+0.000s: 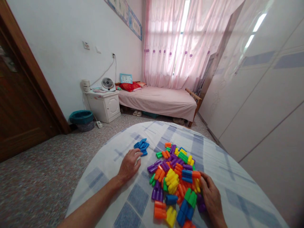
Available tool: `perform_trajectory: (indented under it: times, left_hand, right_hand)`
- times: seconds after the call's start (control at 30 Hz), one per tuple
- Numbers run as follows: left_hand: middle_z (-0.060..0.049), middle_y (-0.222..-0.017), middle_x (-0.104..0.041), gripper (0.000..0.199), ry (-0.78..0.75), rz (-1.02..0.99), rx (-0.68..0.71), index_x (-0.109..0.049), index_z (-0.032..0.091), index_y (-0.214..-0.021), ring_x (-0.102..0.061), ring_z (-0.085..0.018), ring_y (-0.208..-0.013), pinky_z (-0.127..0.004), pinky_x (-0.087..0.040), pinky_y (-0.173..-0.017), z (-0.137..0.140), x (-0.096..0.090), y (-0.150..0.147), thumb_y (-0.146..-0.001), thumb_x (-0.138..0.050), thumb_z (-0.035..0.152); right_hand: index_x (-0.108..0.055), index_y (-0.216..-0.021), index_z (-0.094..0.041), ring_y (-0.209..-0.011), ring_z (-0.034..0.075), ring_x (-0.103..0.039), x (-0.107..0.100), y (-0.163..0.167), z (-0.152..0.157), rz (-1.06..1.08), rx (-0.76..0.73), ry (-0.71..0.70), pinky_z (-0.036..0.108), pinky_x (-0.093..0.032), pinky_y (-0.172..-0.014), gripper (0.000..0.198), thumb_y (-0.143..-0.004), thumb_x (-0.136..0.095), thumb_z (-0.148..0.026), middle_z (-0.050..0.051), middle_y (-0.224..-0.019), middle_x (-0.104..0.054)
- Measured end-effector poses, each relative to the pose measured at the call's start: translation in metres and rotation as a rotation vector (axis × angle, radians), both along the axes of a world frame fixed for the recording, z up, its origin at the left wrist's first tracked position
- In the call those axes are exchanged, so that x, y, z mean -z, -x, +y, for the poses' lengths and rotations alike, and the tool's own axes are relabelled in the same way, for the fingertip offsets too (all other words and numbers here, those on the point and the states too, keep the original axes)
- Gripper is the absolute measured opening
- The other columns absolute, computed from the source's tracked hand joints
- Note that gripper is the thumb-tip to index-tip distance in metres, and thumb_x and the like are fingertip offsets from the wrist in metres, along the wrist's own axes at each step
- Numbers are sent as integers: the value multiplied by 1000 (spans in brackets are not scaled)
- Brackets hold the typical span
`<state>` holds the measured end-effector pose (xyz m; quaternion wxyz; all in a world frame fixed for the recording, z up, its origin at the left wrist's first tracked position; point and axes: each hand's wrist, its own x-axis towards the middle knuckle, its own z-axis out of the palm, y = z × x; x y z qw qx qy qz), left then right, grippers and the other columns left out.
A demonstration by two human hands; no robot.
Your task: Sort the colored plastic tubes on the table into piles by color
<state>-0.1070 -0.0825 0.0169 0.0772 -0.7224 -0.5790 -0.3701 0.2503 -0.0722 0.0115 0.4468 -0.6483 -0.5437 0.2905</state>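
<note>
My left hand (130, 163) is above the tablecloth, with its fingers loosely spread beside a small pile of blue plastic building blocks (142, 144). The fingertips are close to the nearest blue block (143, 153); nothing shows in the palm. At the right side of a large mixed heap, my right hand (212, 193) has its fingers bent against an orange block (196, 174) joined to or lying against a blue block (187, 176). Its thumb is mostly hidden. Yellow blocks (172, 180), purple blocks (157, 192), and green ones (190, 197) fill the heap.
A checked cloth covers the round table (99, 190). Beyond it stand a bed (159, 98), a white cabinet (106, 106) carrying a small fan (108, 83), and a teal-rimmed bin (82, 117). A tall wardrobe (256, 95) lines the right side.
</note>
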Motion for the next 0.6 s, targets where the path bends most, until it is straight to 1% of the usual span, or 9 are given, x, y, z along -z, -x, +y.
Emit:
perform_trajectory:
  times: [0.1,0.2,0.3,0.37,0.47,0.6]
  left_hand:
    - [-8,-112,-59,25,42,15,116,-64,19,-101,-53,-21,-107,-35,-44,-95,15,-12,-21,-80,-52,12]
    - [-6,-107,-61,23,166,45,150,-64,19,-100,-54,-19,-104,-32,-43,-95,37,-23,-44,-80,-53,14]
    - [-6,-107,-62,23,340,97,88,-65,19,-101,-55,-19,-104,-30,-43,-94,57,-27,-64,-80,-58,23]
    - [-7,-105,-64,25,410,109,47,-66,19,-100,-57,-21,-101,-30,-45,-90,66,-25,-74,-78,-61,30]
    - [-9,-101,-65,26,455,99,-4,-66,18,-98,-60,-22,-96,-32,-47,-84,75,-19,-85,-80,-59,35]
    - [-9,-100,-66,28,479,87,-61,-66,18,-102,-61,-22,-97,-30,-46,-83,79,-16,-86,-78,-58,28]
  right_hand:
    - [-64,-103,-20,-105,27,-58,1,0,0,14,-6,-14,35,-42,-90,53,-74,-46,-61,8,-109,-67]
    - [-65,-101,-19,-103,27,-59,2,0,0,25,5,-38,35,-43,-90,52,-74,-47,-60,8,-107,-67]
    - [-66,-99,-19,-101,26,-60,1,1,0,21,2,-52,35,-43,-90,51,-73,-47,-60,7,-105,-68]
    - [-66,-98,-19,-99,26,-60,0,2,0,20,-9,-49,35,-43,-90,51,-74,-47,-59,7,-104,-68]
    - [-66,-98,-19,-98,26,-60,-2,2,-1,26,-7,-50,35,-44,-91,50,-74,-47,-59,7,-104,-68]
    - [-66,-100,-19,-100,26,-60,-3,2,-1,14,3,-51,36,-43,-93,50,-75,-47,-58,7,-105,-68]
